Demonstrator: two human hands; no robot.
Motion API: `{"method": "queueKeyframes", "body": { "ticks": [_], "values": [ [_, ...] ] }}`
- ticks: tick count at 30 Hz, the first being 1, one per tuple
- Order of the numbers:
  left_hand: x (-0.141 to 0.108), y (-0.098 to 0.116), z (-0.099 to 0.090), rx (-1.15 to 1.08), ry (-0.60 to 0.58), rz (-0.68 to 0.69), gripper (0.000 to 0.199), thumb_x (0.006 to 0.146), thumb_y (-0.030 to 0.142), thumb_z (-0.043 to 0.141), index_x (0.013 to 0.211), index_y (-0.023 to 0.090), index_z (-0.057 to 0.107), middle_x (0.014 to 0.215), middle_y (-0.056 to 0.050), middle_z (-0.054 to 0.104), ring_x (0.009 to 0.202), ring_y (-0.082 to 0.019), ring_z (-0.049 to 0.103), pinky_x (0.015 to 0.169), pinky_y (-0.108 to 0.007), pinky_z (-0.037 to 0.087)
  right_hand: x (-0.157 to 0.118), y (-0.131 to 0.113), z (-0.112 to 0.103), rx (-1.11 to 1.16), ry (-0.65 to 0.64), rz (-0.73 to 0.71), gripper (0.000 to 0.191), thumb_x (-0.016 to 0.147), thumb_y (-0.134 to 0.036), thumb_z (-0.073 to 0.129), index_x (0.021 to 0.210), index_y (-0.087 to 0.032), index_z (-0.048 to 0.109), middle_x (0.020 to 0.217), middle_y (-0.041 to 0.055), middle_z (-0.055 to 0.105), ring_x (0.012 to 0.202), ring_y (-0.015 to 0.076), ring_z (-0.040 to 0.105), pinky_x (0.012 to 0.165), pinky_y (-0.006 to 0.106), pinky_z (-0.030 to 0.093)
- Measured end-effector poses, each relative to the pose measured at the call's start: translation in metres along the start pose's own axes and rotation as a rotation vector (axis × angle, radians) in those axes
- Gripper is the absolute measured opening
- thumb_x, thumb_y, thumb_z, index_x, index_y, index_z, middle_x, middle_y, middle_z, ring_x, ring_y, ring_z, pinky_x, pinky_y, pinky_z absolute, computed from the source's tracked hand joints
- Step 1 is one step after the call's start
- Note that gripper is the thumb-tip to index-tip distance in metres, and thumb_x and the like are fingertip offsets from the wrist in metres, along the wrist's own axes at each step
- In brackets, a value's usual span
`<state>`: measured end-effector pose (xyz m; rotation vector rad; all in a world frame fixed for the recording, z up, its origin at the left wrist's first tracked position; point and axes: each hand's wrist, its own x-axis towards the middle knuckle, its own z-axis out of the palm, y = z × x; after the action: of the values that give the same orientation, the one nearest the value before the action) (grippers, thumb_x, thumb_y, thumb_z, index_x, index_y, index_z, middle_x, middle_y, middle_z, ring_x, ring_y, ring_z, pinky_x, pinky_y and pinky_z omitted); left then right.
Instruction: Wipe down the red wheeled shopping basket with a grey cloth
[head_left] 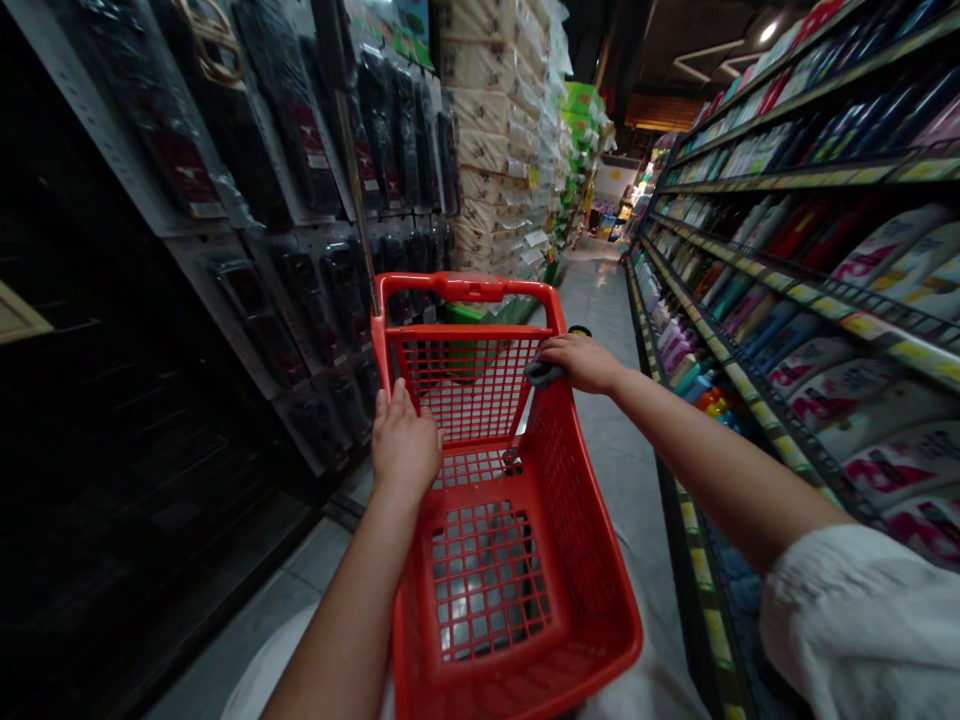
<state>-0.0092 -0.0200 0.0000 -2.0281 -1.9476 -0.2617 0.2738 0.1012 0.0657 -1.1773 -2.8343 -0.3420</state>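
A red plastic shopping basket cart with grid walls and floor stands directly in front of me, its raised handle at the far end. My left hand lies against its left rim, fingers stretched forward and the thumb toward the inside. On the far right corner of the rim is my right hand, its fingers closed over a small dark grey cloth. The cloth is pressed to the rim. Through the grid, floor tiles and a caster wheel show.
Packaged dark goods hang on a rack at the left, with a metal pole beside the cart. Stacked tan packs stand ahead. Shelves of bottles line the right side. A tiled aisle runs ahead between them.
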Motion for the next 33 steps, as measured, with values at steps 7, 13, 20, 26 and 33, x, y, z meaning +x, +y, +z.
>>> {"method": "queueKeyframes", "body": {
  "ticks": [7, 13, 20, 26, 33],
  "values": [
    [0.001, -0.003, 0.003, 0.024, 0.02, 0.012, 0.034, 0.086, 0.033, 0.054, 0.098, 0.012, 0.077, 0.132, -0.019, 0.065, 0.144, -0.035, 0.038, 0.121, -0.052, 0.024, -0.039, -0.025, 0.026, 0.279, 0.107, -0.044, 0.041, 0.076, -0.006, 0.052, 0.111, -0.018, 0.068, 0.118, 0.0091, 0.069, 0.12, 0.0249, 0.056, 0.103, 0.041, 0.04],
    [0.001, -0.001, 0.001, -0.004, 0.014, 0.022, 0.036, 0.086, 0.033, 0.052, 0.098, 0.01, 0.077, 0.128, -0.021, 0.066, 0.144, -0.036, 0.038, 0.122, -0.052, 0.022, -0.108, -0.079, 0.04, 0.461, 0.158, -0.059, 0.046, 0.072, -0.008, 0.048, 0.113, -0.02, 0.065, 0.116, 0.0084, 0.07, 0.122, 0.0241, 0.056, 0.112, 0.046, 0.037],
    [0.001, 0.0, 0.009, 0.039, 0.019, 0.039, 0.042, 0.086, 0.033, 0.05, 0.116, 0.013, 0.072, 0.137, -0.015, 0.063, 0.144, -0.032, 0.038, 0.122, -0.051, 0.019, -0.147, -0.112, 0.024, 0.42, 0.006, 0.018, 0.044, 0.078, -0.013, 0.051, 0.117, -0.026, 0.067, 0.122, 0.0079, 0.069, 0.132, 0.0276, 0.05, 0.107, 0.047, 0.034],
    [-0.002, 0.001, 0.007, 0.07, 0.002, 0.05, 0.051, 0.09, 0.032, 0.047, 0.133, 0.008, 0.061, 0.149, -0.02, 0.049, 0.149, -0.03, 0.03, 0.123, -0.05, 0.015, -0.087, -0.104, 0.01, 0.031, -0.191, 0.05, 0.017, 0.082, -0.018, 0.058, 0.093, -0.02, 0.072, 0.095, 0.0092, 0.073, 0.101, 0.0259, 0.062, 0.094, 0.043, 0.03],
    [-0.004, 0.001, 0.004, 0.038, -0.036, 0.025, 0.049, 0.091, 0.031, 0.046, 0.13, 0.006, 0.063, 0.148, -0.021, 0.049, 0.15, -0.031, 0.028, 0.123, -0.051, 0.013, -0.003, -0.071, 0.017, -0.317, -0.126, -0.002, 0.024, 0.097, -0.019, 0.048, 0.104, -0.017, 0.072, 0.106, 0.015, 0.072, 0.106, 0.0278, 0.058, 0.084, 0.039, 0.032]
  ]
}}
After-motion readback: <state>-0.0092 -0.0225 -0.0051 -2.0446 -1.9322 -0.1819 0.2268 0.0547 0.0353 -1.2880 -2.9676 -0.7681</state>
